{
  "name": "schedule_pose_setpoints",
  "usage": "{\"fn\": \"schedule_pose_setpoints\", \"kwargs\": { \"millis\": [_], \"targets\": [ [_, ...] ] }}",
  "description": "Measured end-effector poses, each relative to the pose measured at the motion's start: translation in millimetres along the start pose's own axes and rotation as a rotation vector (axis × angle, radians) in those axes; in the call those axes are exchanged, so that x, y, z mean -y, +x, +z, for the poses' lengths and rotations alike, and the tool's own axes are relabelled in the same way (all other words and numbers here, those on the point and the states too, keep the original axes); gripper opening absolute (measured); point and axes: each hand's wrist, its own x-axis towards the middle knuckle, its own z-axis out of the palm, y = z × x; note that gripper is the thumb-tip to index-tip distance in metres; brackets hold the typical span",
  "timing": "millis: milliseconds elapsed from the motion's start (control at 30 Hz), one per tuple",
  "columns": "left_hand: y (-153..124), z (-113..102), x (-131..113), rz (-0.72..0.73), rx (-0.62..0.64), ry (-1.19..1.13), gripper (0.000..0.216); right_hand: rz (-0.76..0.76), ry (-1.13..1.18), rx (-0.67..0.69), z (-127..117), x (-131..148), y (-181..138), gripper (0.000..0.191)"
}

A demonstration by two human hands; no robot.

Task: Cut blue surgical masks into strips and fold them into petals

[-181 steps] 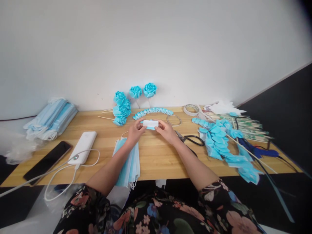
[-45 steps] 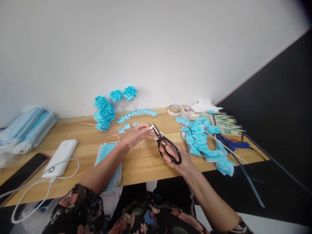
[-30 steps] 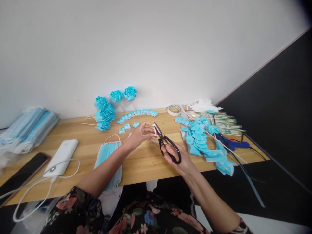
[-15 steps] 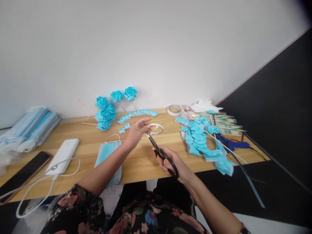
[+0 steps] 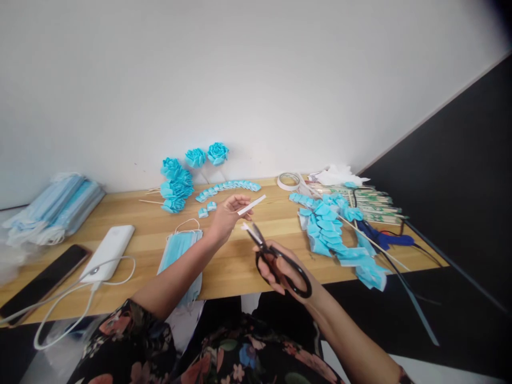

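My left hand (image 5: 229, 217) is closed, pinching a narrow flat white strip (image 5: 252, 205) that points up and to the right. In my right hand (image 5: 283, 264) are black-handled scissors (image 5: 262, 246), fingers through the loops and blades parted. A small white scrap (image 5: 245, 226) shows at the blade tips; whether it clings to them I cannot tell. Below my left wrist lies a blue face mask (image 5: 176, 250) with white ear loops. Two small folded blue pieces (image 5: 207, 209) rest just left of my left hand, with a curved row of similar folded pieces (image 5: 228, 186) behind.
Blue flowers on sticks (image 5: 176, 184) stand at the back left. A mask stack (image 5: 56, 208), phone (image 5: 44, 282) and cabled white power bank (image 5: 109, 253) occupy the left. Rightward are a tape roll (image 5: 288, 182), blue folded strips (image 5: 330, 229), packaged sticks (image 5: 376, 202) and a blue glue gun (image 5: 390, 238).
The white loop at my left hand is now a straight strip. The scissors have come away from it, down and right, and their blades have opened.
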Motion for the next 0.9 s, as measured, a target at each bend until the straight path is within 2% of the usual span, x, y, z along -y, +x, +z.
{"fn": "schedule_pose_setpoints", "kwargs": {
  "millis": [133, 333, 533, 900],
  "targets": [
    [-5, 1, -5, 0.008, -0.010, -0.018, 0.032, -0.022, -0.030, -0.095, -9, 4, 0, 0.046],
    [-9, 6, -7, 0.023, 0.025, 0.000, 0.027, -0.034, -0.078, -0.073, -2, 7, 7, 0.045],
    [-11, 6, -8, 0.035, 0.001, -0.001, 0.028, -0.049, -0.103, -0.068, 0, 8, 10, 0.046],
    [-15, 9, -14, 0.123, -0.024, 0.067, 0.030, 0.016, -0.013, -0.103, -2, 4, 10, 0.044]
  ]
}}
